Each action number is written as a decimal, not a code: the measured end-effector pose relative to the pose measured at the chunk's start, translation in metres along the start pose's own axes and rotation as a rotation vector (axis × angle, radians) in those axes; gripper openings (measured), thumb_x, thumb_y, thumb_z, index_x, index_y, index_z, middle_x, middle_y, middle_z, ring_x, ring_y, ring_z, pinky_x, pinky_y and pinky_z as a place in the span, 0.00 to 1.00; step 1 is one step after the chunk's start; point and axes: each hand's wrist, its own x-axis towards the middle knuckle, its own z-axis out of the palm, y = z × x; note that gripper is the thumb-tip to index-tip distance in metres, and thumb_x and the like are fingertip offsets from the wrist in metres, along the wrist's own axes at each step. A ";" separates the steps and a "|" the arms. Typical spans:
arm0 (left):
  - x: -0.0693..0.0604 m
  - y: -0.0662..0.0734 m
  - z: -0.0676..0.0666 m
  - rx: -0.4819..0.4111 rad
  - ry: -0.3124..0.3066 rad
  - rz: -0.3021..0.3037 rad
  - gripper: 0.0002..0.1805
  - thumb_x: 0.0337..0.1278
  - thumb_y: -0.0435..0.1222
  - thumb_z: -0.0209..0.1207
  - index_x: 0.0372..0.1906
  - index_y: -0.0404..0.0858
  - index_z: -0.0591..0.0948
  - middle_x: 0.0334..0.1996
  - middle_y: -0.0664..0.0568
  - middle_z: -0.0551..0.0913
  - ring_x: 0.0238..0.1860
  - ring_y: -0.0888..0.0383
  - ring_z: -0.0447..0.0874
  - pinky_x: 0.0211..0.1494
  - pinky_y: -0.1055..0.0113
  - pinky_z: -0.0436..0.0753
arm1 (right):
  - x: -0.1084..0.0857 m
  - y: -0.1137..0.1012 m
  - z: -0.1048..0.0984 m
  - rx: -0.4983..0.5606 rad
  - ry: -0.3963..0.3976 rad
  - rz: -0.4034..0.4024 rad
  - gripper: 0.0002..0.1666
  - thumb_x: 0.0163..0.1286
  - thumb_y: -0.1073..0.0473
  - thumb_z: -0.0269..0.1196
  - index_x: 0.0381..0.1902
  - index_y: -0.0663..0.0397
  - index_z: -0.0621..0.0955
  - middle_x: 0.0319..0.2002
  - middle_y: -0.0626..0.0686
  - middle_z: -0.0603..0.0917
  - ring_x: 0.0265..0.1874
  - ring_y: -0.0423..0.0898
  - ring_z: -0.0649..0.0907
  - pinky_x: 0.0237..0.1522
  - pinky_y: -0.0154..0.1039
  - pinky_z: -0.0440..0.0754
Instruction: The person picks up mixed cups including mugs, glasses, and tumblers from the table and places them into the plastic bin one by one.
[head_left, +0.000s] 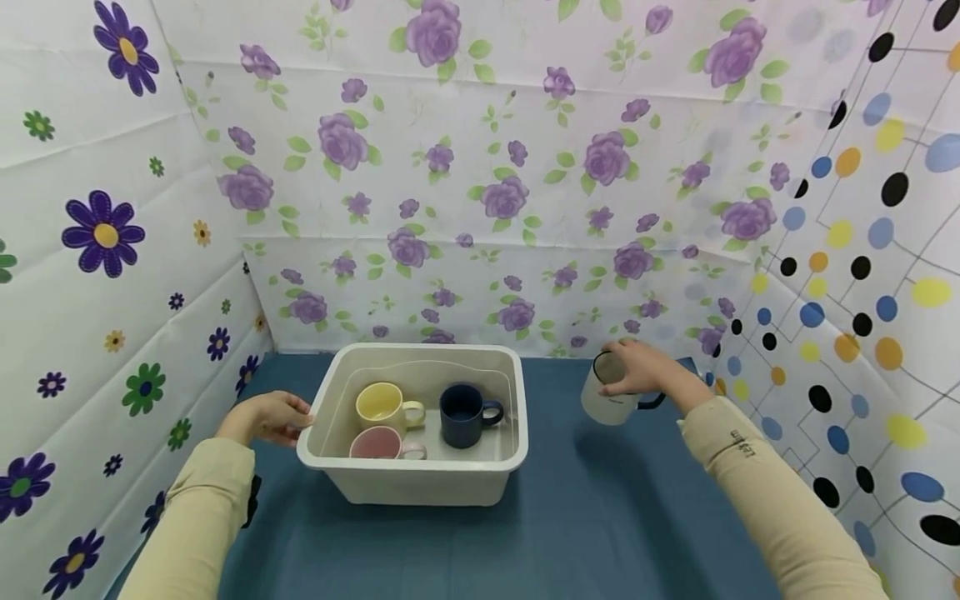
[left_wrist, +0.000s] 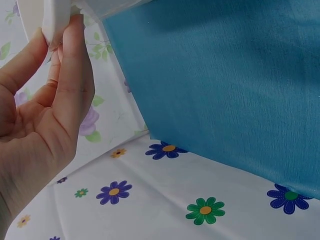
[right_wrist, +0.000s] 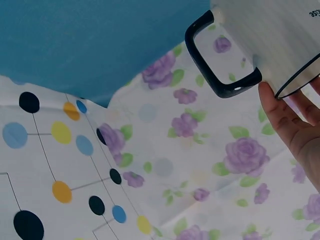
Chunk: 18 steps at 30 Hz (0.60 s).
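My left hand [head_left: 272,417] pinches the left rim of a white plastic tub [head_left: 420,483]; the left wrist view shows thumb and fingers on that rim [left_wrist: 56,20]. Inside the tub stand a yellow mug [head_left: 379,403], a pink mug [head_left: 377,443] and a dark blue mug [head_left: 462,421]. To the right of the tub, my right hand [head_left: 637,367] grips a white mug [head_left: 609,407] by its dark rim from above. That mug is tilted and held over the table, its dark handle [right_wrist: 220,85] pointing right in the head view.
A blue cloth [head_left: 570,533] covers the table. Flower-printed sheets [head_left: 465,208] hang behind and at the left, and a dotted sheet [head_left: 862,333] stands at the right. Beside the left sleeve is a small black object [head_left: 252,502], partly hidden.
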 end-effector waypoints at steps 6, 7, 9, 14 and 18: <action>-0.003 0.002 0.005 -0.012 0.018 -0.023 0.11 0.64 0.33 0.55 0.44 0.27 0.72 0.33 0.45 0.77 0.32 0.57 0.77 0.40 0.64 0.84 | 0.001 -0.003 -0.012 -0.010 -0.017 -0.065 0.45 0.58 0.40 0.65 0.64 0.64 0.67 0.60 0.70 0.69 0.57 0.67 0.72 0.54 0.62 0.71; -0.004 0.003 0.005 -0.012 0.023 -0.027 0.11 0.65 0.33 0.54 0.45 0.27 0.72 0.33 0.45 0.77 0.32 0.57 0.77 0.40 0.65 0.84 | 0.001 -0.003 -0.014 -0.015 -0.019 -0.075 0.45 0.58 0.41 0.65 0.64 0.64 0.67 0.59 0.70 0.69 0.57 0.67 0.72 0.53 0.62 0.72; -0.005 0.003 0.005 -0.007 0.035 -0.031 0.10 0.66 0.32 0.52 0.45 0.27 0.72 0.32 0.46 0.77 0.31 0.57 0.77 0.39 0.65 0.84 | 0.001 -0.005 -0.018 -0.018 -0.028 -0.092 0.45 0.58 0.41 0.65 0.64 0.64 0.67 0.59 0.70 0.70 0.56 0.67 0.73 0.52 0.62 0.72; -0.005 0.004 0.005 -0.007 0.047 -0.026 0.09 0.66 0.31 0.52 0.44 0.27 0.72 0.31 0.46 0.76 0.31 0.58 0.77 0.38 0.66 0.84 | 0.002 -0.012 -0.030 -0.025 -0.048 -0.115 0.44 0.59 0.43 0.65 0.64 0.65 0.67 0.58 0.69 0.71 0.53 0.65 0.75 0.50 0.60 0.74; -0.006 0.005 0.004 -0.010 0.045 -0.022 0.09 0.66 0.31 0.52 0.44 0.28 0.72 0.31 0.47 0.77 0.31 0.58 0.77 0.38 0.65 0.84 | 0.002 -0.018 -0.041 -0.013 -0.049 -0.119 0.43 0.59 0.44 0.65 0.64 0.64 0.66 0.58 0.69 0.71 0.54 0.65 0.75 0.51 0.60 0.74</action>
